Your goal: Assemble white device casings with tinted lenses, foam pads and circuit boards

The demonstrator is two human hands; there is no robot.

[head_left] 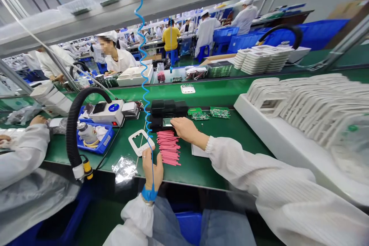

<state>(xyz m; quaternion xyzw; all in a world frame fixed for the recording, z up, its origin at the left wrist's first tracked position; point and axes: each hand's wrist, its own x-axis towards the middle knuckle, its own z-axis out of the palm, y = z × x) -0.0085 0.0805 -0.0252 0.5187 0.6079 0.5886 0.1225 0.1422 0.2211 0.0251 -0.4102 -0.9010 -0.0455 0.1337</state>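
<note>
White cover [139, 151]: left of picture centre, touched by left hand [152, 167]; grip cannot be told.
Small screen [167, 122]: picture centre, touched by right hand [186, 129]; grip cannot be told.
Pink strips [168, 149]: laid on green worktop [211, 167].

Bright, even, cool-white light, seems to be from above. Shadows soft on the bench [225, 150]; the area under it goes dark. Hard glints on the clear bag [124, 170], softer sheen on the green ledge [129, 93]. Strips [168, 148] and right hand [187, 128] reasonably sharp. Wide-lens stretch toward the edges: right-hand tray [265, 138] pulled long, near sleeve [288, 169] ballooned and soft. Far workers [206, 29] small, mushy detail. Pixelated patch on one co-worker [118, 57]. Overhead rail [115, 21] slightly smeared.
</note>
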